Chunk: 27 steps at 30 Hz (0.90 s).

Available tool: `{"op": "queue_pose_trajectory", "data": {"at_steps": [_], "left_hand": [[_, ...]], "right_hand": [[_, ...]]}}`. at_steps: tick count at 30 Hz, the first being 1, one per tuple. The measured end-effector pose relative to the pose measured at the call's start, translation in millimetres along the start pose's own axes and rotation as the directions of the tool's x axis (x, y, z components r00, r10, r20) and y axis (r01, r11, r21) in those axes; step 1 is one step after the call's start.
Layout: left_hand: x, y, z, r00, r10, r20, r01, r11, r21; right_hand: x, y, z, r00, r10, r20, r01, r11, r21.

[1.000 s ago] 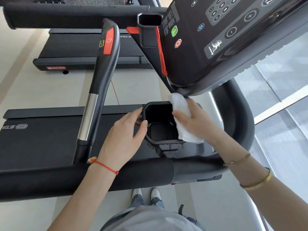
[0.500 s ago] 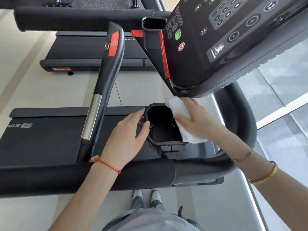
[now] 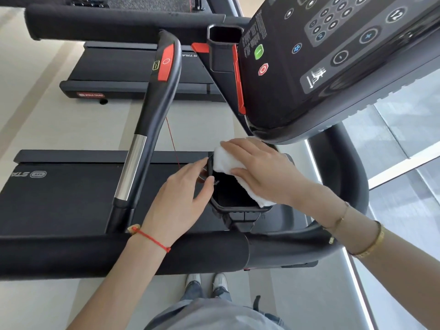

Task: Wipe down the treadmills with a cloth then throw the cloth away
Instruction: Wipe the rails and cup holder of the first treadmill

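A black cup holder (image 3: 234, 206) juts out under the treadmill's console (image 3: 309, 75). My right hand (image 3: 264, 172) lies flat on a white cloth (image 3: 226, 160) and presses it onto the holder's far rim and right side. My left hand (image 3: 181, 194) grips the holder's left edge, thumb on its rim. The cloth covers most of the holder's upper opening; the dark inside shows below it. The treadmill's black belt (image 3: 66, 198) lies to the left.
A black handrail (image 3: 152, 129) with a red pad and chrome section rises left of my left hand. A padded crossbar (image 3: 119, 253) runs under my wrists. Another treadmill (image 3: 133, 75) stands beyond. A glass wall (image 3: 404, 144) is at right.
My right hand has slid the cloth leftward, from the holder's right wall up over its far rim and opening. My left hand has stayed on the holder's left edge.
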State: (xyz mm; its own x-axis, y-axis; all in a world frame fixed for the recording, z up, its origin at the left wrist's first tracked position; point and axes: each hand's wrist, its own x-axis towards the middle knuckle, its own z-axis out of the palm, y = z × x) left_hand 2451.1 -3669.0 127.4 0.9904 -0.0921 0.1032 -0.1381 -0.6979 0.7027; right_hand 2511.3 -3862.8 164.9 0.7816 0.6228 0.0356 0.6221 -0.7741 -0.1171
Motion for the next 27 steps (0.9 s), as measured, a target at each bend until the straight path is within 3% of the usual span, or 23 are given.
{"op": "queue_pose_trajectory", "data": {"at_steps": [5,8,13,16,18,21,27], "left_hand": [[0,-2,1,1.000,-0.009,-0.011,0.009,1.000,0.000],[-1,-3,1,1.000,-0.007,-0.007,0.007,1.000,-0.001],[-1,-3,0,1.000,-0.008,0.010,0.008,1.000,-0.004],[-1,-2,0,1.000,-0.001,0.006,0.001,1.000,-0.003],[0,-3,0,1.000,0.004,0.009,-0.004,1.000,0.006],[-1,-3,1,1.000,0.010,0.008,-0.010,1.000,0.017],[-1,-3,1,0.999,0.040,-0.015,-0.040,0.999,0.025]], "right_hand": [[23,-1,6,0.998,-0.052,0.019,0.053,0.995,-0.088],[15,6,6,1.000,-0.023,0.012,0.023,1.000,-0.008],[-19,9,12,0.987,0.144,-0.077,-0.128,0.975,0.180],[-42,4,17,0.952,0.296,-0.075,-0.247,0.891,0.381],[-52,2,24,0.899,0.438,0.025,-0.388,0.767,0.511],[-49,5,22,0.840,0.511,0.180,-0.512,0.637,0.576],[-22,13,9,0.836,0.515,0.189,-0.514,0.615,0.598]]}}
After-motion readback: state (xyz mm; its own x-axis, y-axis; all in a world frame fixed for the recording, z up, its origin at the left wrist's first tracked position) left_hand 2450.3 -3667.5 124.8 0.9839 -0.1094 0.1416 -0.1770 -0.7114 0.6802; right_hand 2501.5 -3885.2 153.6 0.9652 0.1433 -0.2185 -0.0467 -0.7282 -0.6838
